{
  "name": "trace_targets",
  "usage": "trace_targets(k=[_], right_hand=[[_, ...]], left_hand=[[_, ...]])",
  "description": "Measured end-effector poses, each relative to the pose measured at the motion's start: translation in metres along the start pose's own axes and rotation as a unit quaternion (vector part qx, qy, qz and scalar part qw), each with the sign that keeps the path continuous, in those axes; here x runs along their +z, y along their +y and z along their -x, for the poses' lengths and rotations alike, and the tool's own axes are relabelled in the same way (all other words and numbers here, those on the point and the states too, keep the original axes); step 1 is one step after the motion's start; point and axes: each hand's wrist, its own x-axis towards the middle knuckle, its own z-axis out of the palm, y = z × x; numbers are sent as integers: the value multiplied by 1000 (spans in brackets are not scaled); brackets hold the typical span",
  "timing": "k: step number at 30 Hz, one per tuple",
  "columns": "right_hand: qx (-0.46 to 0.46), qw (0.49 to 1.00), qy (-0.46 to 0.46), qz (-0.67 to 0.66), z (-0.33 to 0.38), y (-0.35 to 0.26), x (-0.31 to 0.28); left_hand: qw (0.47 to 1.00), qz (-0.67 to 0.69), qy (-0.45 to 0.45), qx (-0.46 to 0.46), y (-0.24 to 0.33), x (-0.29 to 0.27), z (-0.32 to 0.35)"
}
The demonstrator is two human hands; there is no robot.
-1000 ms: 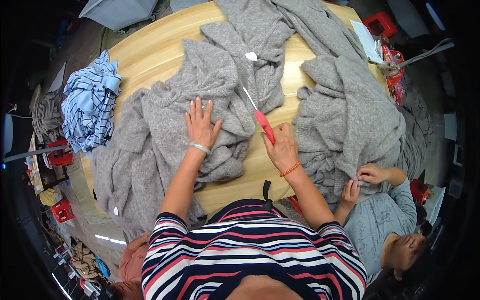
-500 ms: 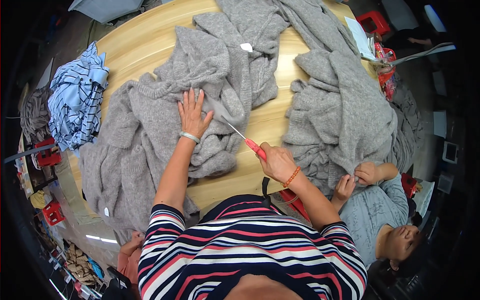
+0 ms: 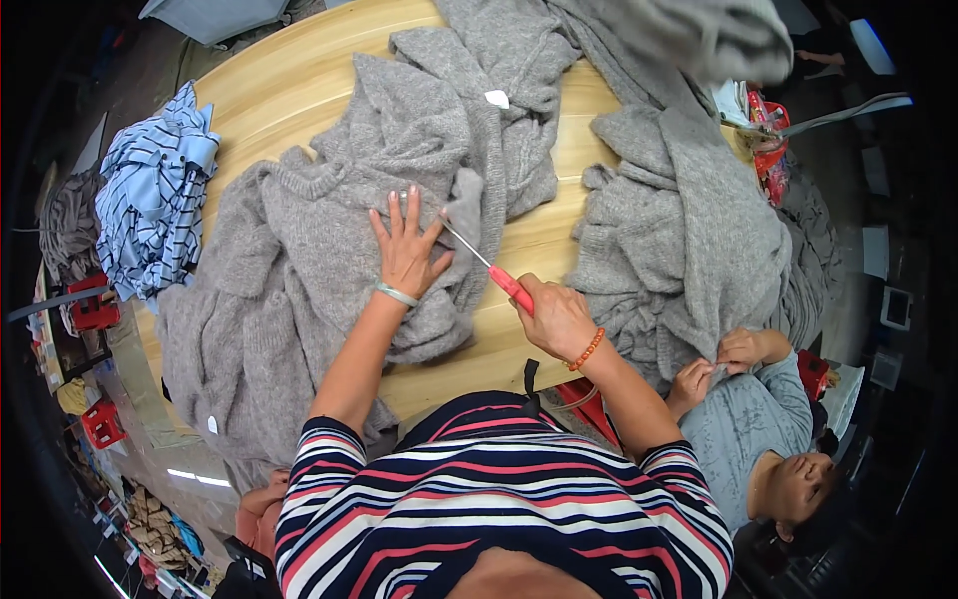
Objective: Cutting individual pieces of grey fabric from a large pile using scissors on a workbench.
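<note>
My left hand point(image 3: 407, 255) lies flat, fingers spread, on a grey knitted sweater point(image 3: 324, 230) on the table. In my right hand point(image 3: 559, 319) is a red-handled tool point(image 3: 510, 288) with a thin metal shaft. Its shaft points up and left, and the tip meets the knit beside my left fingers; the tip's shape is too small to tell. Folds of the same grey knit bunch up just right of my left hand. Another grey garment with a white tag point(image 3: 497, 99) lies beyond it.
A heap of grey knitwear point(image 3: 689, 230) covers the right of the wooden table point(image 3: 269, 100). There a co-worker's hands point(image 3: 718, 364) pinch the cloth. Blurred grey fabric point(image 3: 699, 35) hangs at the far right. A blue striped garment point(image 3: 158, 195) lies at the left edge.
My left hand has slid slightly right and toward me, its fingers spreading wider. The knit under it lies flatter. At the far right, grey fabric has swung into view over the papers.
</note>
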Motion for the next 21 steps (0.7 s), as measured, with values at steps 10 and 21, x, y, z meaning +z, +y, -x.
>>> trace_targets(k=[10, 21], right_hand=[[-32, 999, -11, 29, -36, -9, 15], [-25, 997, -41, 61, -30, 5, 12]], left_hand=[[997, -8, -76, -24, -12, 22, 0], [999, -3, -41, -12, -20, 33, 5]])
